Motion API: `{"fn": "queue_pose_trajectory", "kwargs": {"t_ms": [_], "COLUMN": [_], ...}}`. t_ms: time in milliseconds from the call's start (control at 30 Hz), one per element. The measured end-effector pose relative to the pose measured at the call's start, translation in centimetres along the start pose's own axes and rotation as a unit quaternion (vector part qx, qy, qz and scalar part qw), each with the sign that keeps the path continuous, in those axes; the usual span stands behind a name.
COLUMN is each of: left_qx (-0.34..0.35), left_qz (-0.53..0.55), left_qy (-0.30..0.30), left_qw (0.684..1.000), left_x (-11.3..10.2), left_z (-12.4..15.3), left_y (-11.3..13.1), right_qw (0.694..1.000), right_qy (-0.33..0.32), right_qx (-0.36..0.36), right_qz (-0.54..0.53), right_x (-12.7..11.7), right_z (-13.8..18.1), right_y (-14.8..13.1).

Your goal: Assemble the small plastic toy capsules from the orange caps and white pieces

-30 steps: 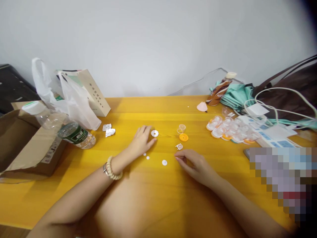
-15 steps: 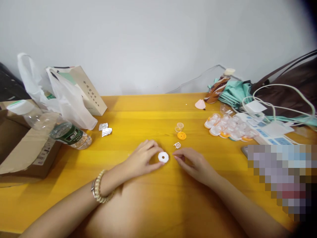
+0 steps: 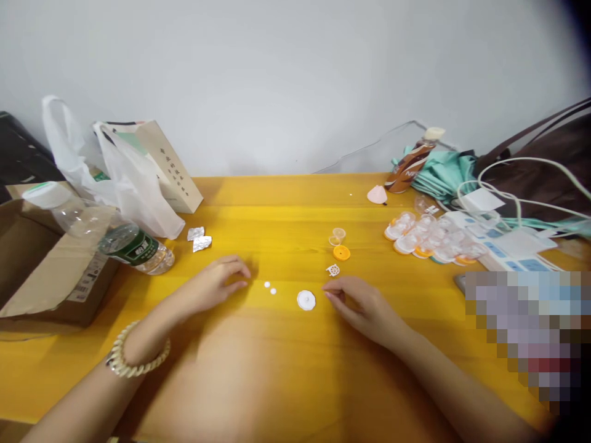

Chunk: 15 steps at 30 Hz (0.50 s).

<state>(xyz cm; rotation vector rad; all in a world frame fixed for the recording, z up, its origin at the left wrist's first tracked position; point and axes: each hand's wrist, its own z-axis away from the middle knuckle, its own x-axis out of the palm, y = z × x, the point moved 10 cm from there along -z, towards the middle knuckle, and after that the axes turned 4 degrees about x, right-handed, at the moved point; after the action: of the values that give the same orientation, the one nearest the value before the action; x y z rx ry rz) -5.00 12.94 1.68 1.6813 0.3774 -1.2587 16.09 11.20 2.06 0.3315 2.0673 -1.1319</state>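
Note:
My left hand (image 3: 215, 283) rests palm down on the yellow table (image 3: 286, 203), its fingers loosely bent and apart from the thumb, holding nothing. Two tiny white dots (image 3: 270, 288) lie just right of its fingertips. A white round disc (image 3: 306, 300) lies flat between my hands. My right hand (image 3: 362, 306) rests on the table with fingers curled together, its tips a short way right of the disc; I see nothing in them. A small white gear-like piece (image 3: 332, 269), an orange cap (image 3: 341, 253) and a tiny clear cup (image 3: 337, 235) sit beyond it.
At the left are a cardboard box (image 3: 41, 277), a lying water bottle (image 3: 115, 237), a white plastic bag (image 3: 115, 178), a paper bag (image 3: 170, 166) and foil scraps (image 3: 199, 239). At the right are clear and orange capsules (image 3: 429, 237), a power strip with cables (image 3: 503, 240), a brown bag (image 3: 540, 166).
My left hand carried the white disc from the far middle toward me, set it down between my hands, let go and drew back to the left. My right hand stayed put.

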Motion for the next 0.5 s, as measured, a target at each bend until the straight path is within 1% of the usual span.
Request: {"fn": "queue_pose_trajectory", "kwargs": {"t_ms": [100, 167, 233, 300, 400, 500], "left_qx": [-0.036, -0.044, -0.043, -0.027, 0.025, 0.061], "left_qz": [0.01, 0.026, 0.029, 0.015, -0.022, -0.078], "left_qy": [-0.022, -0.027, -0.025, -0.026, -0.032, -0.025], "left_qw": [0.999, 0.998, 0.998, 0.999, 0.999, 0.995], "left_x": [0.4, 0.8, 1.1, 1.2, 1.3, 1.2], "left_z": [1.0, 1.0, 0.8, 0.5, 0.4, 0.5], "left_y": [-2.1, -2.4, -2.4, -2.1, -1.3, -0.1], "right_qw": [1.0, 1.0, 0.999, 0.998, 0.999, 0.999], "right_qy": [-0.003, 0.01, 0.038, 0.063, 0.047, 0.043], "right_qx": [-0.006, -0.007, -0.001, 0.01, 0.009, 0.017], "right_qz": [-0.007, -0.014, -0.015, -0.002, 0.011, 0.012], "right_x": [0.4, 0.6, 0.8, 1.3, 3.0, 4.0], "right_z": [0.0, 0.0, 0.1, 0.3, 0.4, 0.5], "right_y": [-0.3, -0.7, -1.1, -1.5, -2.2, -2.0]}}
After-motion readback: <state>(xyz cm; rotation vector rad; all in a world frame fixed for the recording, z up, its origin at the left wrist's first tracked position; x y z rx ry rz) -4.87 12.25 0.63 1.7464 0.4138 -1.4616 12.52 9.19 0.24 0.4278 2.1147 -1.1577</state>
